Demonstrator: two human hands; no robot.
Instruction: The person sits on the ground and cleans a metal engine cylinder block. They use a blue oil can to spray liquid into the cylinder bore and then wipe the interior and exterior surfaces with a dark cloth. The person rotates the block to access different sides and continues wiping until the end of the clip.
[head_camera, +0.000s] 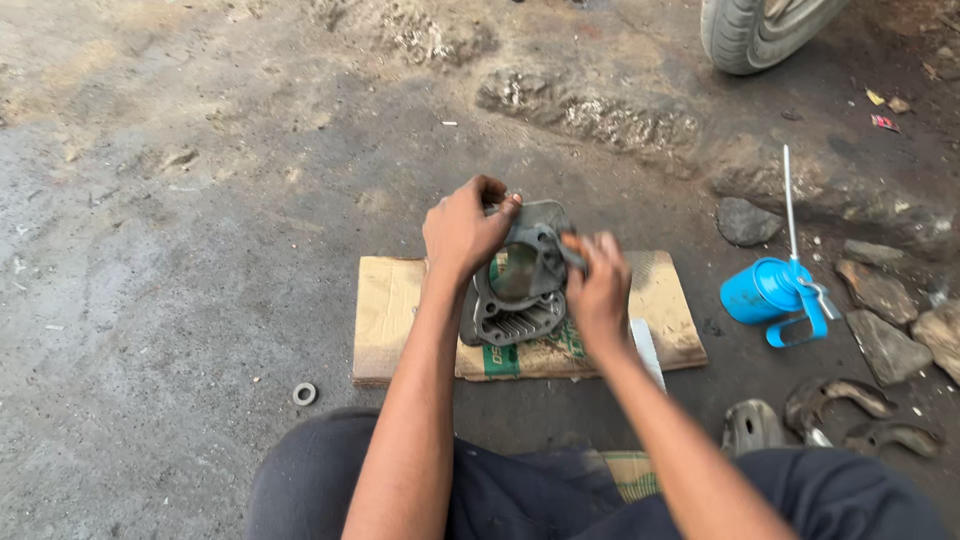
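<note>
The left hand (462, 228) grips the cylinder's (520, 290) top edge, tilted over the cardboard (400, 310); the right hand (598, 285), blurred, presses a small tool against it. Cleaning looks midway. An oil can (765, 290) lies right of the cardboard.

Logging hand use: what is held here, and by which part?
The left hand grips the grey engine cylinder at its top edge, tilted over the cardboard. The right hand is at its right side, blurred; its grip is unclear.
</note>
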